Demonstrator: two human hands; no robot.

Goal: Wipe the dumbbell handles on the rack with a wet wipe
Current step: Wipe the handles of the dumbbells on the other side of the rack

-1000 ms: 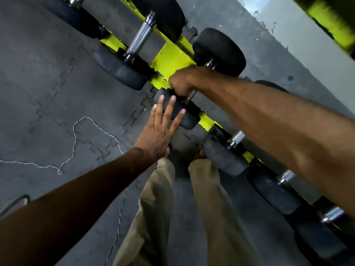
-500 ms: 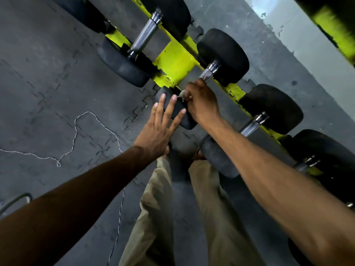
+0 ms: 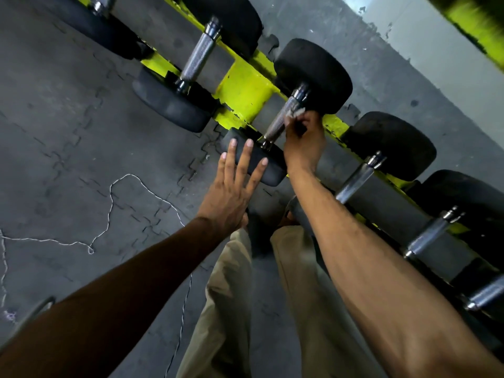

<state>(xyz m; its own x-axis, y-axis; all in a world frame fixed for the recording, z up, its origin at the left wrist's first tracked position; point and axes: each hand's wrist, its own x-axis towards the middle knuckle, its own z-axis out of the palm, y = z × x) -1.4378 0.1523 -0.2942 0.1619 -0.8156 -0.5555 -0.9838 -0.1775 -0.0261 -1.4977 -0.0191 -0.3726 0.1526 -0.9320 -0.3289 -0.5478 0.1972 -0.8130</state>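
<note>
Several dumbbells (image 3: 313, 75), yellow rack (image 3: 245, 91), grey floor mats (image 3: 68, 118)

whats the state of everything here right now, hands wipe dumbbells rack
left hand: open, straight fingers on the near dumbbell head
right hand: pinching the wet wipe
wet wipe: crumpled, against the handle near its far end
handle: mostly uncovered
rack: yellow, chipped paint, holding a dumbbell row
other dumbbells: racked, untouched

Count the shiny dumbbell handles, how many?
6 dumbbell handles on the yellow rack: one cut off top left, one next, one the right hand wipes, three trailing lower right. Others may be hidden.
</note>
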